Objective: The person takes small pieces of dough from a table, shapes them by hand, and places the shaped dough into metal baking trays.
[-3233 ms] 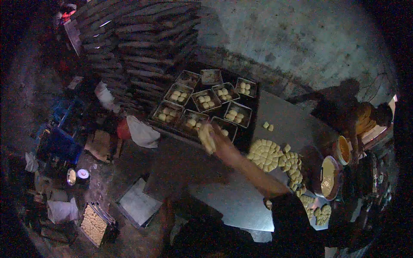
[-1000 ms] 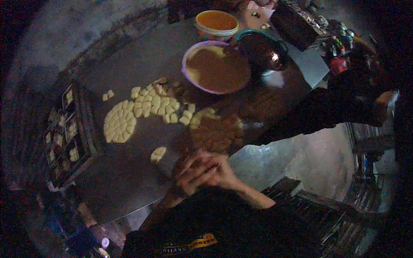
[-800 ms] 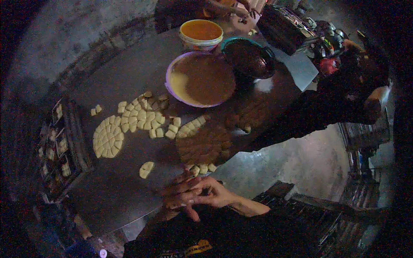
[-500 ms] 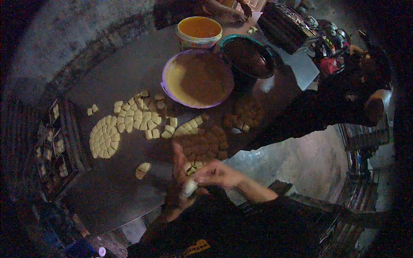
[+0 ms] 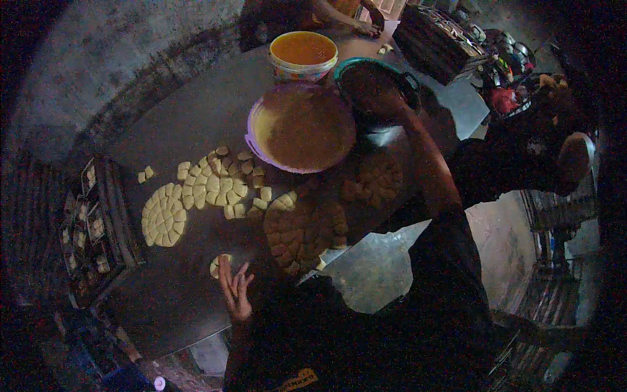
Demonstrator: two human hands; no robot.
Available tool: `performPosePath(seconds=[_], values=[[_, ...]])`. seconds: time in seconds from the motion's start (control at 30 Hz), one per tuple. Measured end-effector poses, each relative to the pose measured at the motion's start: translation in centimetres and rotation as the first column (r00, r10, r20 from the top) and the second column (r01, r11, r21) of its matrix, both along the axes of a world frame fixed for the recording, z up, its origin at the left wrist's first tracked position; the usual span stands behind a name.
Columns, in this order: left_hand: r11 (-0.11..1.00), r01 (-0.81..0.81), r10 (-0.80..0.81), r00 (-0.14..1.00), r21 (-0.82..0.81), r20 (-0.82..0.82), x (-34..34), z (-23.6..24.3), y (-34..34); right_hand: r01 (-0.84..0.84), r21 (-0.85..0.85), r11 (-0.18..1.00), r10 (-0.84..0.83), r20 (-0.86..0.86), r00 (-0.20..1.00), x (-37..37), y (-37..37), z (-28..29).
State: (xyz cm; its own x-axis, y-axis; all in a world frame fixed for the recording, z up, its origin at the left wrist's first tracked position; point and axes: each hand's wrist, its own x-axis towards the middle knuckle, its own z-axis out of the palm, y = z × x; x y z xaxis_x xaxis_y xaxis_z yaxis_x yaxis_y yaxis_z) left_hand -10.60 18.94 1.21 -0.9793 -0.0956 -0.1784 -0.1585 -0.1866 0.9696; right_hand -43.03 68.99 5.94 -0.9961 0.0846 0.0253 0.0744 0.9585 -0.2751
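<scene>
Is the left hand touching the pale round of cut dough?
Apart: the head view shows a strip of tabletop between the left hand and the pale dough round.

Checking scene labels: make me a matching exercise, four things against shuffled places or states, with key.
1. Left hand
2. Right hand
3. Round white bucket
4. Round pale dough disc

A. Has orange contents
B. At the dark round bowl with a teal rim
C. Cut into many pieces
D. At a small pale dough piece

Pairs: 1-D, 2-B, 3-A, 4-C
</scene>
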Motion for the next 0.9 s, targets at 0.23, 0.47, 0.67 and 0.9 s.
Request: performPosePath(seconds=[0.23,0.47,0.67,0.9], values=[[0.992,-0.054,0.055,0.998,-0.114,0.01,1.4,-0.6,-3.3,-0.033,0.04,0.999,0.033,-0.001,0.999,0.1,0.1,-0.2],[0.999,-0.044,0.044,0.999,-0.004,-0.012,-0.4,0.0,-3.7,-0.013,0.073,0.997,0.017,-0.063,0.998,1.5,-0.9,0.9],[0.991,0.132,-0.132,0.991,0.011,0.008,-0.1,3.6,-4.4,-0.1,0.003,0.995,0.097,-0.272,0.957,6.2,-8.1,4.9],[0.91,0.212,-0.236,0.971,0.356,0.024,0.3,4.3,-7.3,-0.49,-0.684,0.54,0.479,-0.229,0.848,20.8,-30.8,7.6]])
